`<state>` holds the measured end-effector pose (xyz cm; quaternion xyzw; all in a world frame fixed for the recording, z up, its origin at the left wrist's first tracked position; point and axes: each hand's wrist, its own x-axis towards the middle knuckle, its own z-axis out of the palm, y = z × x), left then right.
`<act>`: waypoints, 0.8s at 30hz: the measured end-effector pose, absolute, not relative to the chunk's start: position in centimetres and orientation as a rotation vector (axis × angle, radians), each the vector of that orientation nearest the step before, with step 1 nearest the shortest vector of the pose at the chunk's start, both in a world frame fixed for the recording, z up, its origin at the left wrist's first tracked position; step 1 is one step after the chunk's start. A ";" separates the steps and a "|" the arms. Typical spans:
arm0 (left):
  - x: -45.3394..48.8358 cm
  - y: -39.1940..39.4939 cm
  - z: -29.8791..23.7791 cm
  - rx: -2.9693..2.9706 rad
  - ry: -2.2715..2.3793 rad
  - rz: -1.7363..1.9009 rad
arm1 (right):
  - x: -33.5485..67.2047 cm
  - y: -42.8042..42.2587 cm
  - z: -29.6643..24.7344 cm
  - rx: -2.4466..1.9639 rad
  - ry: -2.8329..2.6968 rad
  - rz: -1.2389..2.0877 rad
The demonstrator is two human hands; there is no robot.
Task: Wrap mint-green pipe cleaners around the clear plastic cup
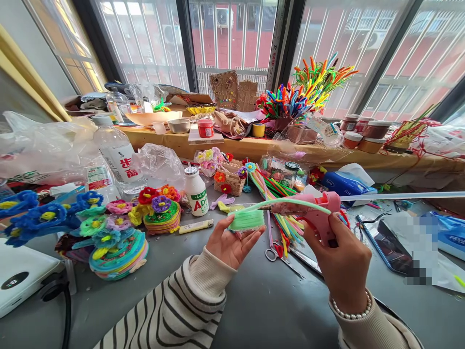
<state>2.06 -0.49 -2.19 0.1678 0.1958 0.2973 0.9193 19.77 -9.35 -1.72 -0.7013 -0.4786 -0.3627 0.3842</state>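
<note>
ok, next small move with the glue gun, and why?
Probably ease the pink glue gun nozzle onto the green pipe-cleaner coil in the left hand: its tip is close beside it, and a loose green strand runs from the coil over the gun.

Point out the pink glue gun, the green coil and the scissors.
pink glue gun (329, 201), head view, rear of body.
green coil (247, 220), head view, side of windings.
scissors (286, 263), head view, blades near pivot.

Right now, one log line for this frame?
left hand: holds green pipe-cleaner coil | right hand: grips pink glue gun, tip near coil, contact unclear | scissors: lying on grey table between hands
</note>
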 end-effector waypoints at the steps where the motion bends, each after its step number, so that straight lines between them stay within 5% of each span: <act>1: 2.1 -0.5 -2.2 0.346 0.402 0.610 | 19.8 -9.4 -1.7 -1.793 -1.221 -0.921; 24: 1.9 -0.6 -2.2 0.355 0.373 0.596 | 20.2 -9.8 -1.8 -1.768 -1.227 -0.846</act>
